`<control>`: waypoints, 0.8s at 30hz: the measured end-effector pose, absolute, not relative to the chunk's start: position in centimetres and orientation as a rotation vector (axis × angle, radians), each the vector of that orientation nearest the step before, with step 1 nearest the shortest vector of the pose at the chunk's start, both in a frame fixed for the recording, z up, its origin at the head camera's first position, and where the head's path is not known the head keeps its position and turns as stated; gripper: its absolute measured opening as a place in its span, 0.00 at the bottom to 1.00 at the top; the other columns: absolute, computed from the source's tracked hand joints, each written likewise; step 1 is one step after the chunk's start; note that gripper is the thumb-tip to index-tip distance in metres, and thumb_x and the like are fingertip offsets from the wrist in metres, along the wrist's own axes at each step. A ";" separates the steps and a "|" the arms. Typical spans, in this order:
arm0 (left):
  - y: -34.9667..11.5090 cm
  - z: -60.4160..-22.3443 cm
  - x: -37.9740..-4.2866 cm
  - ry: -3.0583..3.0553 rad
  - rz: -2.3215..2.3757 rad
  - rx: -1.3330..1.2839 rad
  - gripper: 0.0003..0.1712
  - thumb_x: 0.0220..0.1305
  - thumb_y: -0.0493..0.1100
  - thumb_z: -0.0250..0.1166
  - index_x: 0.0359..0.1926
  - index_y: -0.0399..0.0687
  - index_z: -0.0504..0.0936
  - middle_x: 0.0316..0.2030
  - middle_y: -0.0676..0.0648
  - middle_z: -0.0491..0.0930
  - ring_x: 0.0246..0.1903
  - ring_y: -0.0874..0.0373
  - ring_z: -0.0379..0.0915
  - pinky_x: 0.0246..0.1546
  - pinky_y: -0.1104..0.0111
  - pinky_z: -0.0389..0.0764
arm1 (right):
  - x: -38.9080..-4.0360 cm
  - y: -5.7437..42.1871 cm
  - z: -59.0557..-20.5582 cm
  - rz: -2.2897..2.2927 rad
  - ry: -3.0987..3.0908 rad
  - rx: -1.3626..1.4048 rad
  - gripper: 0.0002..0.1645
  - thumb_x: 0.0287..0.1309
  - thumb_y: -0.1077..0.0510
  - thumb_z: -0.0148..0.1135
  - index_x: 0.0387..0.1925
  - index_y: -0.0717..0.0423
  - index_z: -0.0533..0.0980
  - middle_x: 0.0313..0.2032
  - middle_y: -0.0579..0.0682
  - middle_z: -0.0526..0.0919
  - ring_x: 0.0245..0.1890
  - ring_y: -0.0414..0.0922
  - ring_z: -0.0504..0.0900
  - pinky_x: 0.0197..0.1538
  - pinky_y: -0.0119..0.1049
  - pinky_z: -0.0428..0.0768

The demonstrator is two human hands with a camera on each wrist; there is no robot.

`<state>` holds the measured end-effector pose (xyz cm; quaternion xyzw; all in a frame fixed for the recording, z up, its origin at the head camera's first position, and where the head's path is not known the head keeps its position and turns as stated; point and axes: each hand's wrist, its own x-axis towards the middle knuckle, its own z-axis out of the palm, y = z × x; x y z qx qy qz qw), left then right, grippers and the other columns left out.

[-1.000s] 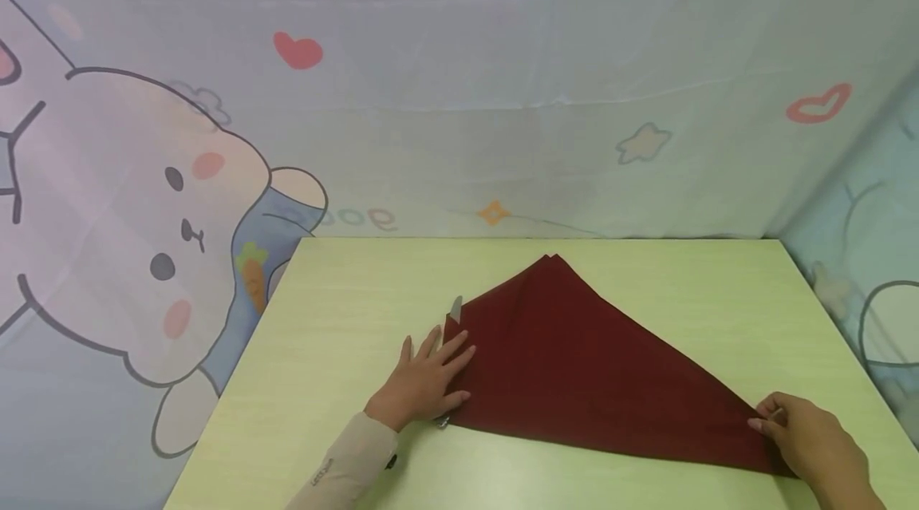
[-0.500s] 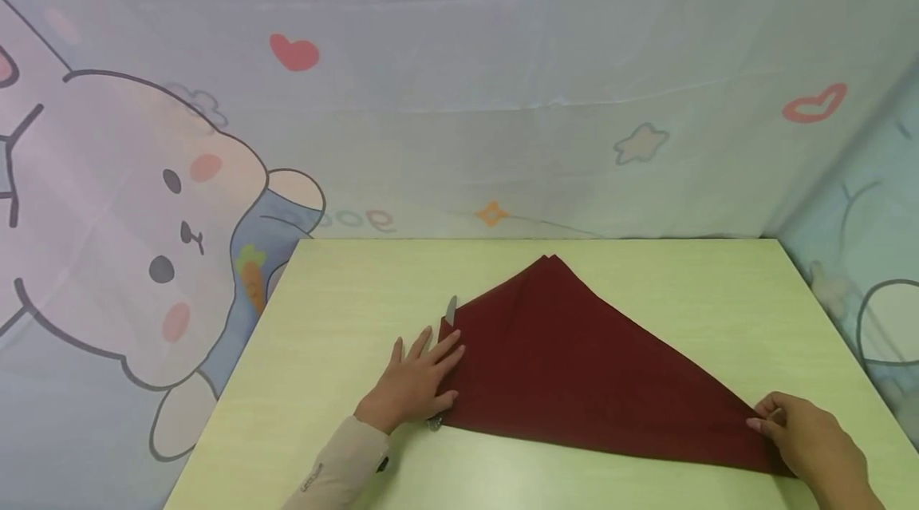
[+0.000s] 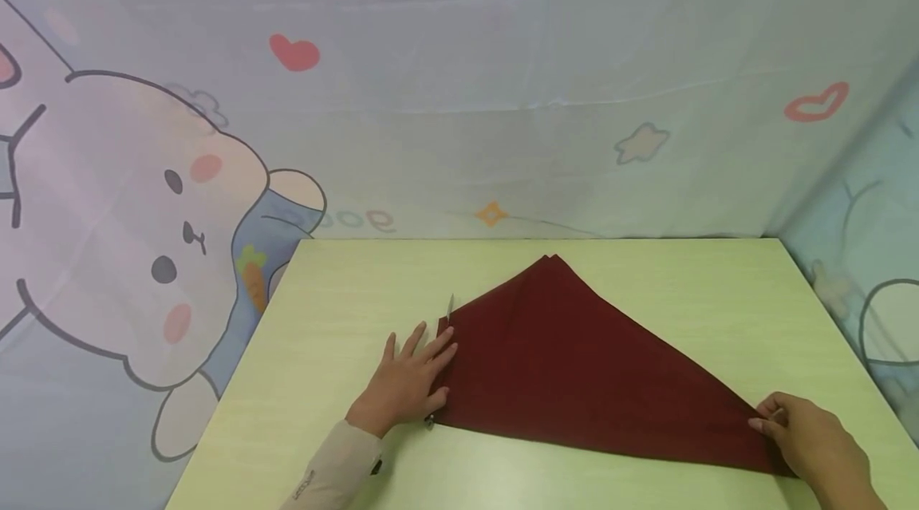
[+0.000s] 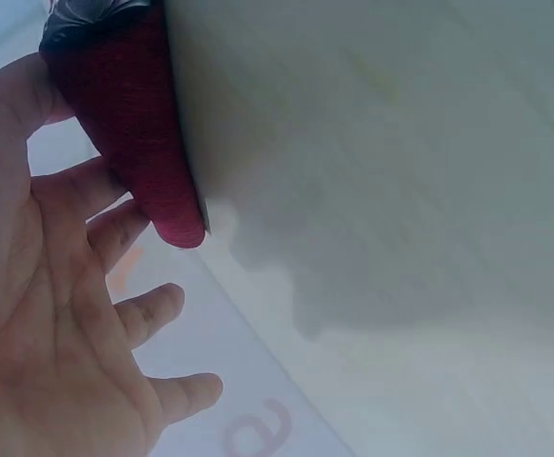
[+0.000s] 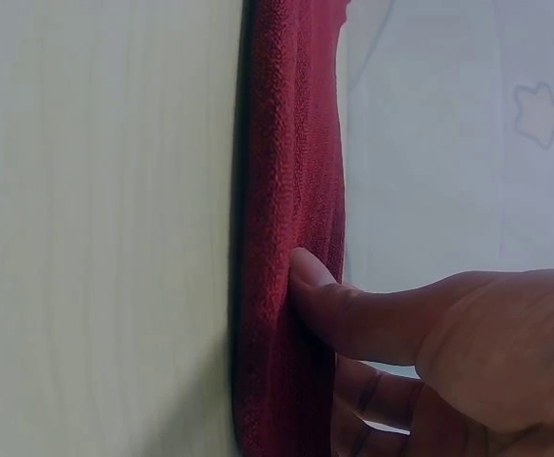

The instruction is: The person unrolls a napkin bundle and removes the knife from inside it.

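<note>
A dark red cloth (image 3: 574,366), folded to a point at the back, lies on the table. At its left end the pointed blade of a knife (image 3: 450,307) sticks out past the fold. An ornate silver handle end (image 4: 96,11) shows at the other end of that fold in the left wrist view; the middle is hidden in cloth. My left hand (image 3: 402,382) has its fingers spread, with thumb and fingertips touching the folded left edge. My right hand (image 3: 814,438) pinches the cloth near its right corner, thumb (image 5: 353,309) on top and fingers behind.
The pale yellow-green table (image 3: 359,286) extends around the cloth on all sides. A printed curtain (image 3: 459,95) with hearts and a cartoon animal hangs behind its back edge, and more hangs along the right side.
My left hand has moved slightly left along with the cloth's left edge and the knife. The blade tip now looks narrower, turned more edge-on. My right hand has stayed in place.
</note>
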<state>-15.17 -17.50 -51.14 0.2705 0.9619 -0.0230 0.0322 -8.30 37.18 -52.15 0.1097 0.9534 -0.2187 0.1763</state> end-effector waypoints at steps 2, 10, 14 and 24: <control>-17.6 -51.0 -15.1 2.975 -0.075 0.826 0.37 0.71 0.58 0.58 0.77 0.56 0.65 0.79 0.53 0.55 0.77 0.40 0.50 0.67 0.32 0.58 | -8.3 37.2 -52.2 -0.622 2.700 0.316 0.13 0.66 0.50 0.66 0.39 0.57 0.78 0.30 0.47 0.82 0.31 0.47 0.79 0.30 0.45 0.76; -18.6 -51.8 -14.9 2.966 -0.039 0.650 0.37 0.72 0.60 0.59 0.78 0.59 0.63 0.78 0.53 0.57 0.77 0.38 0.50 0.66 0.30 0.58 | -8.2 37.0 -52.1 -0.609 2.709 0.339 0.13 0.66 0.51 0.67 0.38 0.57 0.79 0.29 0.48 0.82 0.31 0.48 0.79 0.30 0.46 0.76; -18.8 -52.1 -14.9 2.957 0.002 0.623 0.37 0.73 0.60 0.58 0.78 0.60 0.63 0.78 0.53 0.56 0.77 0.38 0.50 0.66 0.30 0.57 | -8.2 37.0 -52.0 -0.608 2.701 0.341 0.12 0.66 0.52 0.67 0.38 0.58 0.79 0.30 0.48 0.82 0.31 0.47 0.79 0.31 0.46 0.77; -18.9 -51.5 -14.5 2.981 0.043 0.624 0.36 0.72 0.55 0.60 0.77 0.53 0.65 0.78 0.49 0.59 0.76 0.37 0.51 0.66 0.31 0.59 | -8.5 37.2 -52.0 -0.620 2.716 0.304 0.13 0.66 0.50 0.67 0.39 0.56 0.79 0.31 0.48 0.83 0.33 0.49 0.80 0.30 0.47 0.77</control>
